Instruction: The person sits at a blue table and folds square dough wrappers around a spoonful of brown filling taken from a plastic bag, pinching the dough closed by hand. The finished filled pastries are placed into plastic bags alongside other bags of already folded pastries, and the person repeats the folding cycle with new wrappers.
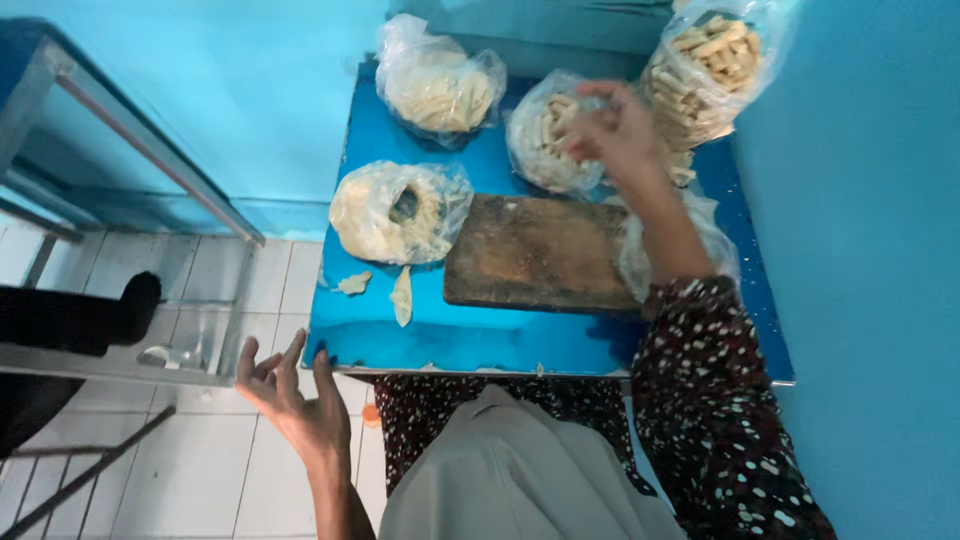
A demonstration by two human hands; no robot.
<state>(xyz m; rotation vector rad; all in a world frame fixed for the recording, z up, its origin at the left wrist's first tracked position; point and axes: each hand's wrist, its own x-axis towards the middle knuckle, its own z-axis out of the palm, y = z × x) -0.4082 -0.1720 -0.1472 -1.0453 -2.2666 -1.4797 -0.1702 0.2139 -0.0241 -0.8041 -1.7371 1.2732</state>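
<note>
Currently reaching: right hand (618, 135), fingers bunching at mouth of bag of dough sticks (545, 140), far side of table (480, 335) | left hand (290, 395) hanging off near edge, fingers spread, empty | right hand nearer.

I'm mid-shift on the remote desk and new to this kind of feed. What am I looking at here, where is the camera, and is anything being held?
There is one picture, from a camera worn on a person's head, looking down. No machine: two bare hands. The right hand reaches into a clear bag of pale sticks on a blue table; whether it grips anything I cannot tell. The left hand hangs open beside the table, holding nothing. Also on the table: a wooden board, three more bags and dough scraps.
</note>
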